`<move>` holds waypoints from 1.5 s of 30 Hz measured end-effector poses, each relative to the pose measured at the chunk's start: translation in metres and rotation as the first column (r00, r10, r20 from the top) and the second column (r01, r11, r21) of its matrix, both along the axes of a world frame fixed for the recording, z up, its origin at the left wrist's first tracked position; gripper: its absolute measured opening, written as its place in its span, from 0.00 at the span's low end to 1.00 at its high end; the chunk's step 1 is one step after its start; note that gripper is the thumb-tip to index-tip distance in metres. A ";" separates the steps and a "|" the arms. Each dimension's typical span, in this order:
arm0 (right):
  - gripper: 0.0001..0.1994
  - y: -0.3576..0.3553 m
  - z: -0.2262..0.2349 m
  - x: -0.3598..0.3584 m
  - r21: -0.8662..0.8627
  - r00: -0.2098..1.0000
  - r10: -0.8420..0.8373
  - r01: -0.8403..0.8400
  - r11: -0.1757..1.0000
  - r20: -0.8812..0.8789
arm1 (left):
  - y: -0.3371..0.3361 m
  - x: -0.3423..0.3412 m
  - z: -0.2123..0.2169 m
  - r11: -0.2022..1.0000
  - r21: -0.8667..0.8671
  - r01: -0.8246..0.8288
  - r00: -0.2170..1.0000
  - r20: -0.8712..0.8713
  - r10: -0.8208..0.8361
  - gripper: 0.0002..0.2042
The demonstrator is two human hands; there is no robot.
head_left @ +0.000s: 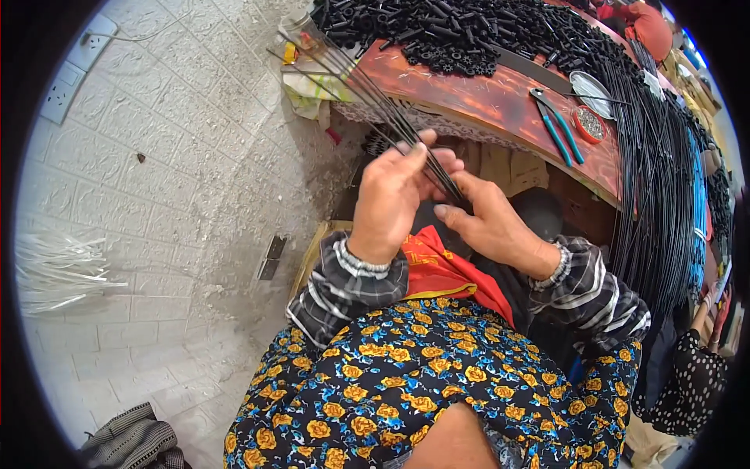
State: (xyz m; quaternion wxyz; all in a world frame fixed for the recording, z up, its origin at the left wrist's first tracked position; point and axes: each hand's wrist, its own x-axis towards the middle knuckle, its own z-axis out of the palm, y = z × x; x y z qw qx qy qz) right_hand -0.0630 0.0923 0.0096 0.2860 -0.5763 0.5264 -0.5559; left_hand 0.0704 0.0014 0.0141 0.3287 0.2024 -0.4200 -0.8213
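Note:
My left hand [388,197] is closed around a bundle of thin black rods [367,86] that fans out up and to the left past the table edge. My right hand [486,219] pinches the lower end of the same bundle, fingers touching the left hand's fingertips. Both hands work in front of my chest, just below the edge of a reddish-brown wooden table [476,98]. A red cloth [437,270] lies in my lap beneath the hands.
A heap of small black plastic parts [461,31] covers the table top. Blue-handled pliers [558,125], a small round tin [589,123] and a metal lid [591,86] lie at its right. Long black cables [656,195] hang over the right edge. White brick wall at left.

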 end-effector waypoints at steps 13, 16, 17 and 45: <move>0.11 0.003 -0.022 -0.018 0.200 0.992 0.124 -0.124 0.972 0.011 | -0.018 -0.001 -0.002 0.985 0.169 0.040 0.992 -0.127 -0.018 0.16; 0.11 -0.003 -0.013 -0.021 0.350 0.932 0.236 -0.326 0.878 0.275 | -0.020 0.002 -0.005 0.989 0.150 0.014 0.997 -0.082 -0.001 0.16; 0.11 -0.007 -0.018 -0.022 0.385 0.960 0.202 -0.264 0.884 0.195 | -0.024 0.002 -0.005 0.986 0.166 0.002 0.995 -0.096 0.014 0.17; 0.08 -0.056 -0.031 0.013 0.052 0.970 -0.076 0.091 0.995 -0.233 | -0.056 0.024 -0.042 0.889 0.449 0.093 0.920 -0.380 0.096 0.21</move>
